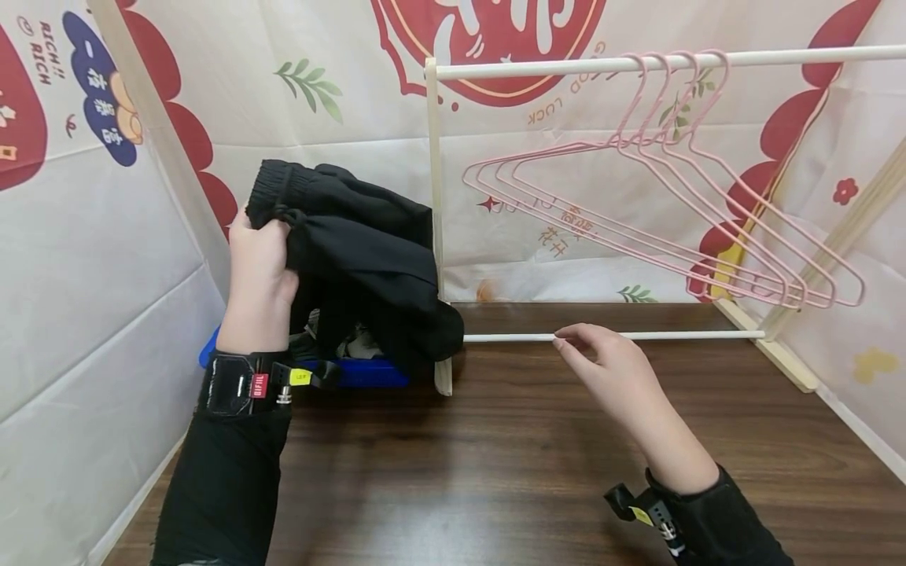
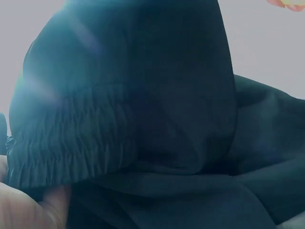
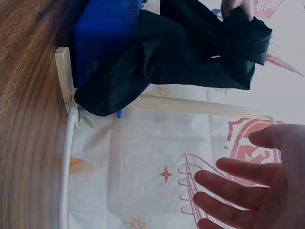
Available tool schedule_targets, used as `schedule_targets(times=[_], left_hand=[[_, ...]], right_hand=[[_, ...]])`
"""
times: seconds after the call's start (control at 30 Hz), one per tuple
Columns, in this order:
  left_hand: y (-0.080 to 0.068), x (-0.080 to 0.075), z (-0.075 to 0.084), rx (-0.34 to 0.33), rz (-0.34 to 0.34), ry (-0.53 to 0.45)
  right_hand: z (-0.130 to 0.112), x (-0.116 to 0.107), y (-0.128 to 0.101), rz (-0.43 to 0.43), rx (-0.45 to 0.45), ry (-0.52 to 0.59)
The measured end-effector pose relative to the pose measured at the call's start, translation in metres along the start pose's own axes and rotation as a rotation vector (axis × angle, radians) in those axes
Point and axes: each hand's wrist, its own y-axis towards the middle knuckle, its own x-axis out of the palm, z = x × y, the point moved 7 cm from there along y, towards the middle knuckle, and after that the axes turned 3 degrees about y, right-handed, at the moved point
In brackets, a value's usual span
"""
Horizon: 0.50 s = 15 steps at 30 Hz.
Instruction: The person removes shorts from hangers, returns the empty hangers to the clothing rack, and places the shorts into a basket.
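Black pants (image 1: pixel 361 244) with a gathered elastic waistband hang in loose folds from my left hand (image 1: pixel 260 259), which grips them at the band. In the left wrist view the elastic band (image 2: pixel 71 148) lies over the fingers and cloth fills most of the picture. One end of the pants hangs down by the rack's left post, over a blue basket (image 1: pixel 371 373). My right hand (image 1: pixel 616 369) is held out in front of the rack's lower bar, empty, its fingers loosely extended; the right wrist view shows them spread apart (image 3: pixel 238 186).
Several pink hangers (image 1: pixel 715 196) hang from the white top rail (image 1: pixel 517 71) of a wooden-post rack on the right. The rack's left post (image 1: pixel 435 189) stands beside the basket, which holds more clothes (image 1: pixel 359 344). Printed cloth walls surround the brown wooden tabletop (image 1: pixel 453 464).
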Motion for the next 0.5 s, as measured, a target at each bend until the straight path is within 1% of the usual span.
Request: schedule_targets(times=[0.27,0.4,0.5], left_hand=[[0.016,-0.021,0.007,0.032,0.064,0.060],[0.023,-0.029,0.011,0.051,0.075,0.055],[0.028,-0.036,0.013,0.046,0.083,0.067]], right_hand=[[0.000,0.000,0.000,-0.005,0.001,0.002],[-0.001,0.000,0.000,-0.007,0.002,0.002],[-0.001,0.000,0.001,-0.006,0.000,0.003]])
